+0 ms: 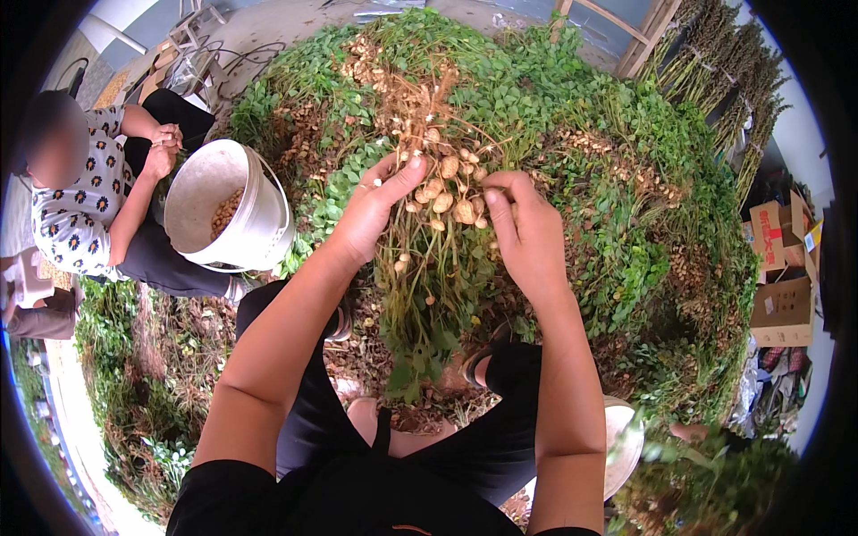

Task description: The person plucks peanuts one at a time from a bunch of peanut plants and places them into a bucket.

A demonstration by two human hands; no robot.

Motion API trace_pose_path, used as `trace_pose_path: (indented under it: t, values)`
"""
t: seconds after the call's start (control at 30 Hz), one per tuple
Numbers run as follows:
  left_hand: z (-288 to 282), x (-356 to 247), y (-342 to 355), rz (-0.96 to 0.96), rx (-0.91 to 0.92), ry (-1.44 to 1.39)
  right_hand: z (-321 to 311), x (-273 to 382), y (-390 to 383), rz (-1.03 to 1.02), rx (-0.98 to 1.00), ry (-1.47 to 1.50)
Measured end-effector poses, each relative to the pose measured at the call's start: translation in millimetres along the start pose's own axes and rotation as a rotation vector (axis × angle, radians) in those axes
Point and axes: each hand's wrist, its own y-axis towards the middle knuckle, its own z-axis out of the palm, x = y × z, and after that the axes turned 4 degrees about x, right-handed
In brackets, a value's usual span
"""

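An uprooted peanut plant [429, 295] hangs upside down in front of me, its brown roots on top and its leafy stems trailing between my knees. My left hand [366, 214] is closed around it just below the roots, thumb across the front. Pale, soil-dusted peanuts [441, 190] dangle in a cluster to the right of that thumb. At the cluster's right edge, my right hand [534, 237] has thumb and forefinger pinched at a peanut, the other fingers curled in. The fingertips partly hide what they grip.
Heaped peanut plants [617, 179] surround me. A white bucket [183, 192] with some peanuts inside stands tilted on the left, beside a seated person [89, 210]. Another pale bucket [623, 447] is by my right elbow. Cardboard boxes [782, 308] and dried stalk bundles [737, 89] line the right wall.
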Motion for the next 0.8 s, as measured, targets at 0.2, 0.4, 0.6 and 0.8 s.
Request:
trace_pose_path:
  t: [0.2, 0.4, 0.6, 0.8]
  values:
    - [17.2, 1.1, -14.2, 0.086, -0.005, 0.28, 6.8, 9.7, -1.5, -0.185, -0.143, 0.048]
    - [23.1, 4.7, -10.8, 0.141, 0.225, 0.385, 15.0, 5.4, 3.5, -0.117, -0.213, -0.063]
    - [17.8, 12.0, -6.4, 0.17, 0.222, 0.387, 5.3, 8.3, 2.2, -0.167, -0.067, -0.047]
    - [0.1, -1.0, 8.2, 0.046, -0.161, 0.212, -11.7, 22.7, -9.3, -0.137, 0.155, 0.919]
